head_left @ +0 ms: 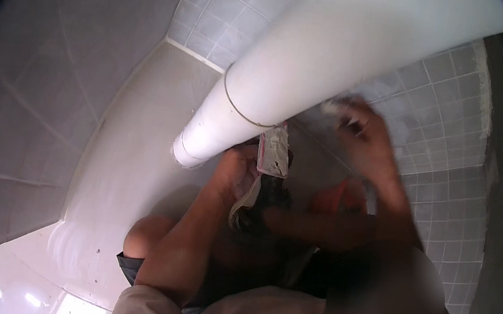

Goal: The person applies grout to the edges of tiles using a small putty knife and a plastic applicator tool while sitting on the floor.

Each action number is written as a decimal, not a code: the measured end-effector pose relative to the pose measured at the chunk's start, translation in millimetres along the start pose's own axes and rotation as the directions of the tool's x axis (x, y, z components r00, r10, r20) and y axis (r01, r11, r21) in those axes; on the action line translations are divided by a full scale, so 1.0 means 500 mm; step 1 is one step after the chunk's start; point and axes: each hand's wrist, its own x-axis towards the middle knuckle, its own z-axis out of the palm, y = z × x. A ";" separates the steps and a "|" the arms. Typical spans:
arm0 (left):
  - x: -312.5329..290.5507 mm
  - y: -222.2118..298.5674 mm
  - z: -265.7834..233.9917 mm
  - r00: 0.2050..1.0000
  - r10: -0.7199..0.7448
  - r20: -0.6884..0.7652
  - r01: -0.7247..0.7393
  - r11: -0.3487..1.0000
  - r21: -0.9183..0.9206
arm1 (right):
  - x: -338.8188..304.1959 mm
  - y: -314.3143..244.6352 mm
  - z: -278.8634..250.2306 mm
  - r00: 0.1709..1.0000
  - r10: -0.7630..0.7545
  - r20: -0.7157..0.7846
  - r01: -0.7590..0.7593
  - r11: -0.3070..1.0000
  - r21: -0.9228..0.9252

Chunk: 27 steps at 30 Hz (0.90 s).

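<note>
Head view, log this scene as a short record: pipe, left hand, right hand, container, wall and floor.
White pipe: slants down from upper right to the floor; ring joint near its lower end
Left hand: against a pale, flat rectangular piece with a pinkish edge; grip partly hidden
Right hand: raised, blurred; something pale at the fingertips, unclear
Container: orange-red, partly hidden
Wall: small grey tiles
Floor: pale grey
</note>
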 end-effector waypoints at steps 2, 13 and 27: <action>0.007 0.002 0.013 0.994 -0.097 -0.045 0.095 0.995 -0.038 | -0.083 0.020 0.076 0.992 0.091 0.084 -0.109 0.963 0.246; 0.022 -0.014 -0.012 0.988 -0.077 -0.136 0.102 0.977 0.186 | -0.092 0.101 0.200 0.992 -0.003 0.129 -0.018 0.988 0.156; 0.042 -0.040 -0.079 0.940 0.257 -0.224 -0.021 0.700 0.714 | -0.094 0.123 0.250 0.993 0.045 0.112 -0.069 0.972 0.223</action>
